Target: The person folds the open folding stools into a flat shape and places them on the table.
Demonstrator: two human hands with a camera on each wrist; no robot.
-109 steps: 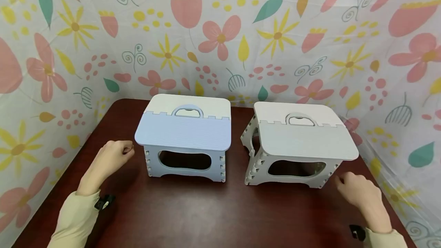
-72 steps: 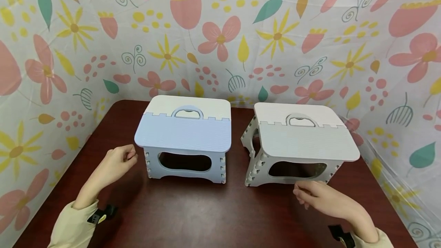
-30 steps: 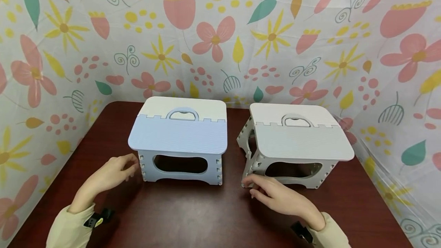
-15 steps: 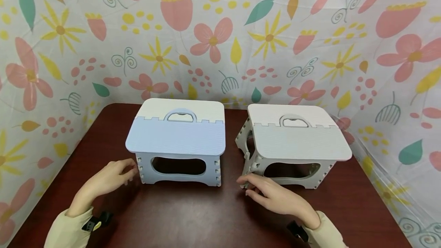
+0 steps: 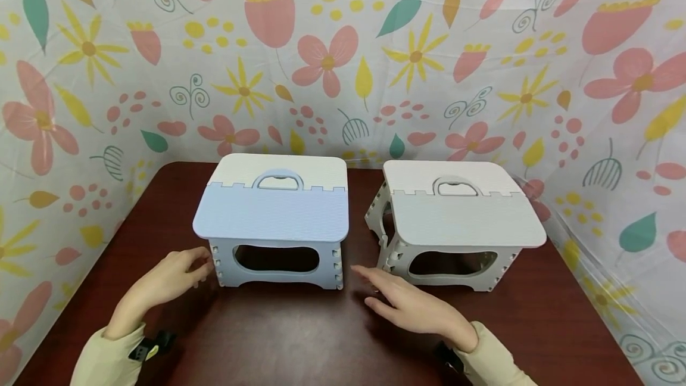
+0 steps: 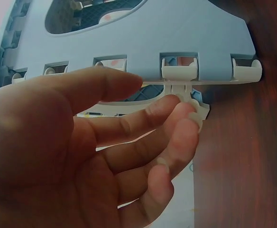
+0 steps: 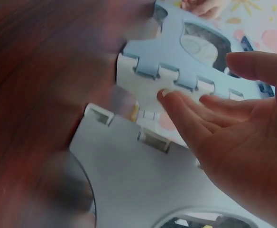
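A blue and white folding step stool (image 5: 273, 213) stands unfolded on the dark red-brown table (image 5: 289, 338), its arched handle lying on top. To its right stands a grey and white folding stool (image 5: 466, 219), turned at a slight angle. My left hand (image 5: 171, 279) is at the blue stool's left front leg corner, fingers loosely bent and holding nothing; the left wrist view shows them beside the hinged leg edge (image 6: 179, 71). My right hand (image 5: 409, 302) is before the gap between the stools, fingers extended towards the blue stool's right leg edge (image 7: 167, 73), palm bare.
A floral curtain (image 5: 321, 76) hangs behind the table and along both sides. The stools stand close together near the back, with a narrow gap between them. Black wrist straps (image 5: 150, 347) sit at the cuffs.
My right hand has travelled left from the grey stool's right side to the gap, its fingers straightening. My left hand has loosened from a curl beside the blue stool. The view has shifted slightly.
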